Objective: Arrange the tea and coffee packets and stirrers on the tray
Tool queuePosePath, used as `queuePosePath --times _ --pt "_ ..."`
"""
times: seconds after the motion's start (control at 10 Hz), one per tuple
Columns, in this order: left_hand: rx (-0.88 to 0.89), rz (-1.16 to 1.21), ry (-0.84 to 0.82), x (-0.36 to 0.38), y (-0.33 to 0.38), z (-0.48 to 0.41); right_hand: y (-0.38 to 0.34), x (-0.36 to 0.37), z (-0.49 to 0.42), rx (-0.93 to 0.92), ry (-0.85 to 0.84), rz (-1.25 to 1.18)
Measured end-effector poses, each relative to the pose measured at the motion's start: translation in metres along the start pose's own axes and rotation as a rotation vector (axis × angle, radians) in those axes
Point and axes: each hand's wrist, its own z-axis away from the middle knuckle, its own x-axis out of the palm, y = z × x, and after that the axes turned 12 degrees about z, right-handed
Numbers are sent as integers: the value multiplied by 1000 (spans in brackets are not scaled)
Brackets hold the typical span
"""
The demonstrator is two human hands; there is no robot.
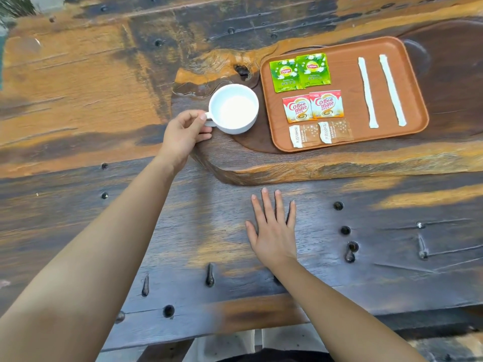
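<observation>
At the centre of the frame the left hand [187, 131] pinches the handle of a white cup [233, 108] with its fingers [202, 116], just left of the tray [347, 71]. The right hand [274, 228] lies flat and spread on the bench [78, 82], lower centre. The tray holds 2 green tea packets [300, 71], 2 Coffee mate packets [313, 107], 2 clear sachets [321, 133] and 2 wrapped stirrers [380, 91].

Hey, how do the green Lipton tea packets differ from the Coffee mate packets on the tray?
The Lipton tea packets are green and lie at the tray's far end; the Coffee mate packets are red and white and sit one row nearer the person. The Lipton pair looks larger than the Coffee mate pair. Both are pairs laid flat, side by side and slightly overlapping, on the brown tray.
</observation>
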Motion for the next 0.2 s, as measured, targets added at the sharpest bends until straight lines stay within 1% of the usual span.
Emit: queuePosePath --times 0.1,0.2 --pt "-5 25 53 -1 2 1 1 2 0 -6 19 3" --pt "-14 55 151 -5 0 12 1 1 -1 -8 31 -9"
